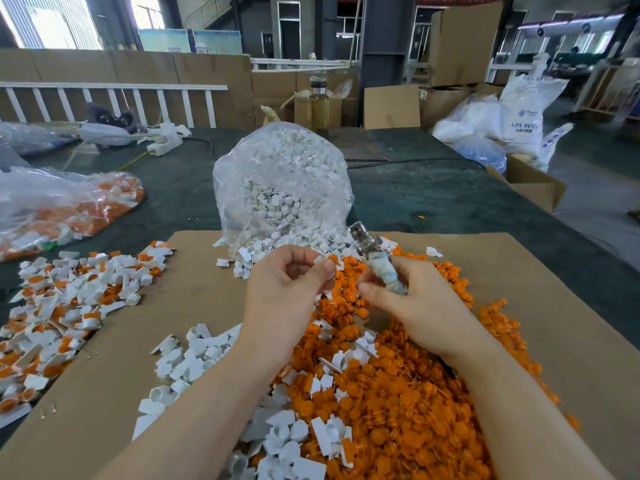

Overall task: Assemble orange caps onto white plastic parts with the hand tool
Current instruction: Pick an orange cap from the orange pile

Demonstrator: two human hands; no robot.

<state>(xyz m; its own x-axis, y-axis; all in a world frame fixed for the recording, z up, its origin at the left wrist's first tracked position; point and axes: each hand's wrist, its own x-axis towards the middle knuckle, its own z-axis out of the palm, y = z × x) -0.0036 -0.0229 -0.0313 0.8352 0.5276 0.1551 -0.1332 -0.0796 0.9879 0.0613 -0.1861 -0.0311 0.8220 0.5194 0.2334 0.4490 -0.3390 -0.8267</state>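
Pinching a white part with orange cap (327, 262), my left hand (287, 289) sits just left of the hand tool (379, 263) gripped upright by my right hand (412, 299).

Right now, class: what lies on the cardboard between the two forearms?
In the head view, between the left forearm and right forearm, loose orange caps lie heaped, with white parts mixed in.

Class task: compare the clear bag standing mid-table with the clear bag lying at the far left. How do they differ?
The middle bag stands upright; the left bag lies flat. The middle bag holds only white parts; the left bag holds orange mixed with white. Both are clear plastic with parts spilling from the open end.
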